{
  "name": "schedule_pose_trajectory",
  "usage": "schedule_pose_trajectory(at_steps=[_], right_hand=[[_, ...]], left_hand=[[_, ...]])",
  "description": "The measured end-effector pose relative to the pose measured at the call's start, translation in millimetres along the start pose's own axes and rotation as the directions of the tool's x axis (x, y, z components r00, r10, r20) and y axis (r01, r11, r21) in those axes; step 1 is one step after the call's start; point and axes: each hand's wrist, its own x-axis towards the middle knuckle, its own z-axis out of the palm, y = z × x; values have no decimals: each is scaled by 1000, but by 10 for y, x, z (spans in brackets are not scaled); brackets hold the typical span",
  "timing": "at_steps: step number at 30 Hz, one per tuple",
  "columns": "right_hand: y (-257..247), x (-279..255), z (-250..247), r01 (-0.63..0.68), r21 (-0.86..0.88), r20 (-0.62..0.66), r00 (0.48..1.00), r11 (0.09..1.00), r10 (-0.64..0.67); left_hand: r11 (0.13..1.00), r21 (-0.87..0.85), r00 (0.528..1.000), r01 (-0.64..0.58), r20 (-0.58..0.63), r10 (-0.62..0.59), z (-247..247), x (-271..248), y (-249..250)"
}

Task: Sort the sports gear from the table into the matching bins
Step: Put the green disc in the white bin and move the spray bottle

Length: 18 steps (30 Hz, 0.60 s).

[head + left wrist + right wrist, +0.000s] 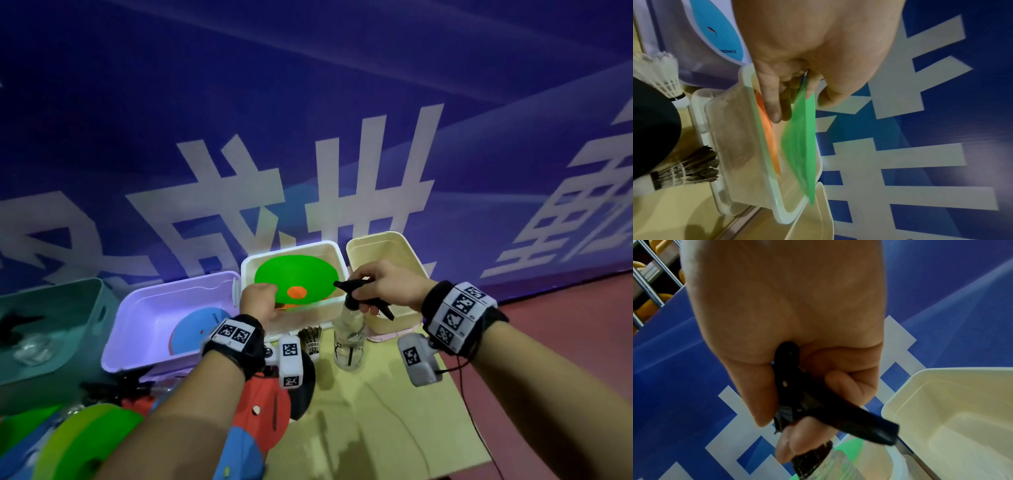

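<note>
Left grip (257,301) pinches green disc (296,278) over white bin (330,251).

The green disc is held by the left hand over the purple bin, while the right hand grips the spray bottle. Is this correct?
Not quite. The left hand holds the green disc over the white bin, not the purple bin beside it; the head view shows this. The right hand does hold the spray bottle.
</note>
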Motion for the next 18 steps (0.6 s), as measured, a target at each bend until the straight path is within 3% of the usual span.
schedule_pose_trajectory(at_steps=[6,18], right_hand=[[117,259,-255,25,-22,68,997,999,-24],[281,452,-480,23,-33,112,993,999,-19]], left_hand=[[991,3,991,131,-21,-131,260,222,-20],[952,219,976,215,-83,-201,413,432,-73]])
